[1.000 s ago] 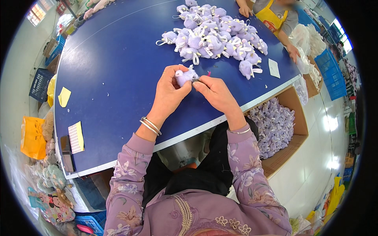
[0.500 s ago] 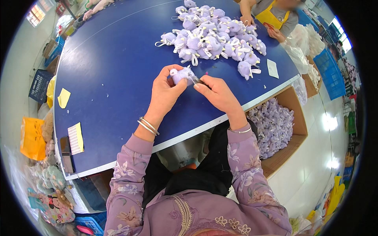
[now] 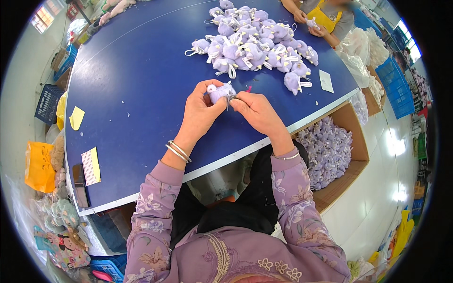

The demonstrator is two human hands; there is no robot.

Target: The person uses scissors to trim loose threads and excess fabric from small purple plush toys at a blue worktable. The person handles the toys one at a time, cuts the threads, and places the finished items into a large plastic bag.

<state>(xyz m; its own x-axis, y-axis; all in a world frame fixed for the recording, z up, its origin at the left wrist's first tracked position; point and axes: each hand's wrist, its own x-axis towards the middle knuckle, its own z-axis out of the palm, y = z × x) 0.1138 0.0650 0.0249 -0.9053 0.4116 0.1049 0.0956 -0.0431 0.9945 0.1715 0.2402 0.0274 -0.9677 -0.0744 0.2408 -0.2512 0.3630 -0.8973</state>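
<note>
A small purple plush toy (image 3: 221, 91) is held above the blue table (image 3: 141, 85), near its front edge. My left hand (image 3: 200, 113) wraps around the toy from the left and below. My right hand (image 3: 257, 112) pinches the toy's right side with its fingertips, close to a tiny pink bit (image 3: 248, 88). Just beyond my hands lies a pile of several purple plush toys (image 3: 255, 47) with white ribbon loops.
A cardboard box (image 3: 344, 155) full of purple plush toys stands at my right, beside the table. Another person (image 3: 325, 16) in a yellow apron works at the far right corner. Yellow and white paper slips (image 3: 76, 118) and a dark phone-like object (image 3: 79, 185) lie at the table's left end.
Both hands with the toy have stayed near the table's front edge, shifting slightly. My fingers have turned the toy a little and regripped it.
</note>
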